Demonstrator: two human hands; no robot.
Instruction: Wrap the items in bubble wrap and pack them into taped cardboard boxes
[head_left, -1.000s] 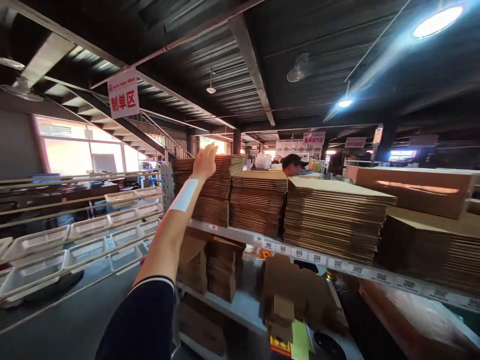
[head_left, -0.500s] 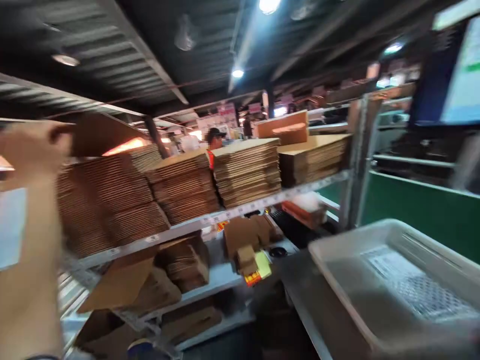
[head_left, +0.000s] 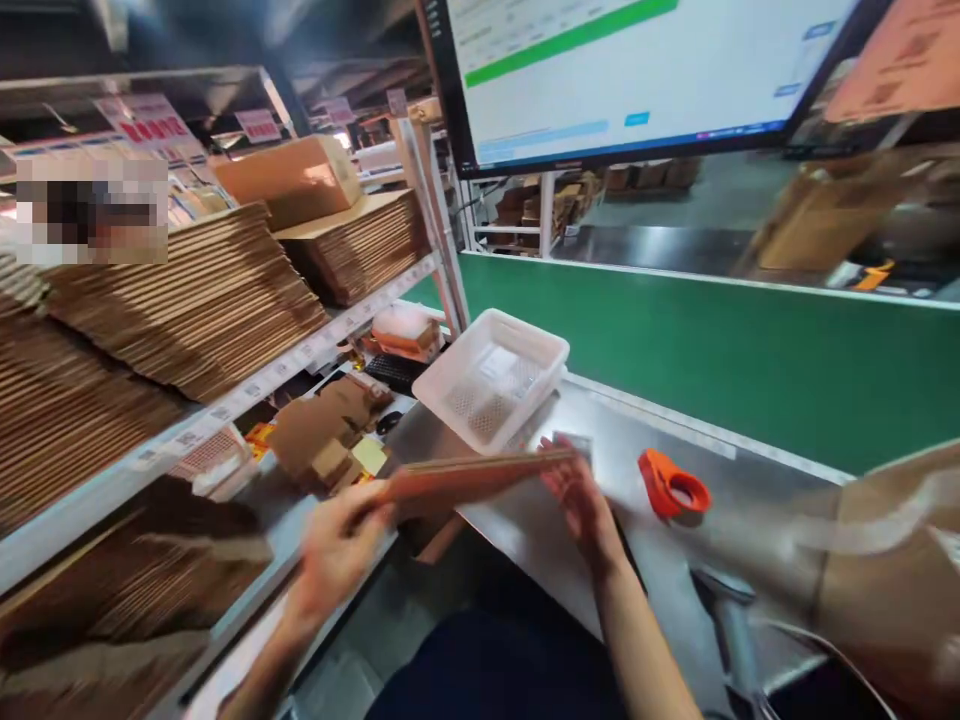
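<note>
My left hand [head_left: 335,553] grips the near end of a flat folded cardboard box [head_left: 480,473], held level over the edge of the steel worktable [head_left: 540,525]. My right hand [head_left: 579,497] has its fingers stretched out against the far end of that cardboard, steadying it. Both hands are blurred by motion. Behind the cardboard a white plastic basket [head_left: 491,377] sits on the table.
An orange tape dispenser [head_left: 671,485] and a handheld scanner [head_left: 731,625] lie on the table to the right. Shelves with stacks of flat cardboard [head_left: 187,300] stand at the left. A monitor [head_left: 630,70] hangs above a green conveyor belt [head_left: 720,350]. A brown parcel [head_left: 892,580] is at the right edge.
My left hand took a flat cardboard box from the top of the shelf stack and brought it down. The view swung right to the worktable, and my right hand came up to it.
</note>
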